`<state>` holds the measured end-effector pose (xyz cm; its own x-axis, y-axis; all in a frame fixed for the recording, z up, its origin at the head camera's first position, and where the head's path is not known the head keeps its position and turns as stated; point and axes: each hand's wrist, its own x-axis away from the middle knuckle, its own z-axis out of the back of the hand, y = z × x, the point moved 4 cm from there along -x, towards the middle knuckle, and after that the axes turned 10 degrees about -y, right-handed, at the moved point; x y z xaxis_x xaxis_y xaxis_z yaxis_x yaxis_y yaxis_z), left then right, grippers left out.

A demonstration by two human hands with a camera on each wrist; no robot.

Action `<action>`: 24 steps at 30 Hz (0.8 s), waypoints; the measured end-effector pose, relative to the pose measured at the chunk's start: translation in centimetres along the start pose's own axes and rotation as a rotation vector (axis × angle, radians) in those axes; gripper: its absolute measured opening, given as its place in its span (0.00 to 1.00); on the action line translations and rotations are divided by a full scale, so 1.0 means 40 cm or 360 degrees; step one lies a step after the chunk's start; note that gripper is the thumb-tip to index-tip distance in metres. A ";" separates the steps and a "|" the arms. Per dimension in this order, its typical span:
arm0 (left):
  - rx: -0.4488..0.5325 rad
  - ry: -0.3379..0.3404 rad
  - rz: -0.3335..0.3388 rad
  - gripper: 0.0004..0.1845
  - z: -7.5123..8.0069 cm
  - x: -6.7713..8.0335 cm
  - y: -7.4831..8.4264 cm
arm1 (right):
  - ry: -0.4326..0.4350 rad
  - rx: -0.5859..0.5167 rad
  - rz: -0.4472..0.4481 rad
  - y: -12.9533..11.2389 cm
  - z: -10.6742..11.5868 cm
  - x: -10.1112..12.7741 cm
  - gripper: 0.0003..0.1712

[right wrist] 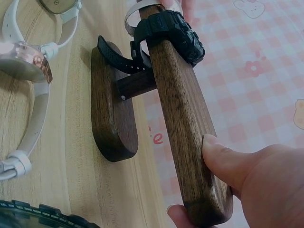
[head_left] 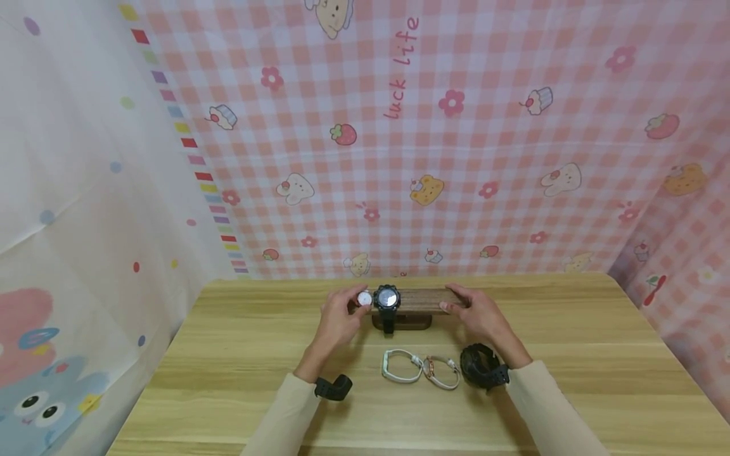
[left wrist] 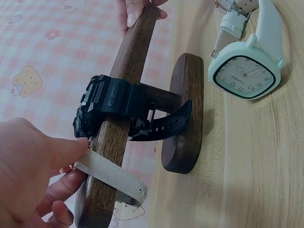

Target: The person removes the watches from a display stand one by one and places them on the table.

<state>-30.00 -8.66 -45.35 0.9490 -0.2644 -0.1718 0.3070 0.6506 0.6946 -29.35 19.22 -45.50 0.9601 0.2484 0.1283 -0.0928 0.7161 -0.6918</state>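
Note:
A dark wooden watch stand (head_left: 419, 300) has a horizontal bar on a short post and rounded base. My left hand (head_left: 340, 316) is at the bar's left end, pinching a small round watch with a white strap (left wrist: 111, 172) by its case between thumb and fingers; its strap loops round the bar. Right beside it, a chunky black digital watch (left wrist: 107, 104) hangs on the bar, its strap end dangling over the base. My right hand (head_left: 481, 316) grips the bar's right end, thumb (right wrist: 221, 159) on the near face and fingers behind.
On the table (head_left: 239, 367) in front of the stand lie a mint-green square-faced watch (left wrist: 244, 76), a rose-gold watch with a white strap (right wrist: 23, 64) and another black watch (head_left: 474, 367), near my right forearm. A pink checked cloth (head_left: 479, 145) hangs behind the table.

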 end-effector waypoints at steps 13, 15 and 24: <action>0.0037 0.0036 -0.0049 0.22 0.025 0.005 -0.018 | 0.0019 -0.0004 0.0018 -0.003 -0.001 -0.001 0.33; 0.0052 0.0045 -0.0066 0.21 0.030 0.006 -0.021 | 0.0024 -0.0001 0.0022 -0.002 -0.001 -0.002 0.33; 0.0087 0.0105 -0.0132 0.20 0.047 0.014 -0.035 | 0.0039 0.0013 0.0049 -0.004 0.001 -0.001 0.33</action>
<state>-30.04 -11.05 -45.09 0.9237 -0.2672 -0.2746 0.3821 0.5883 0.7127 -29.37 19.13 -45.35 0.9629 0.2544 0.0898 -0.1243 0.7138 -0.6892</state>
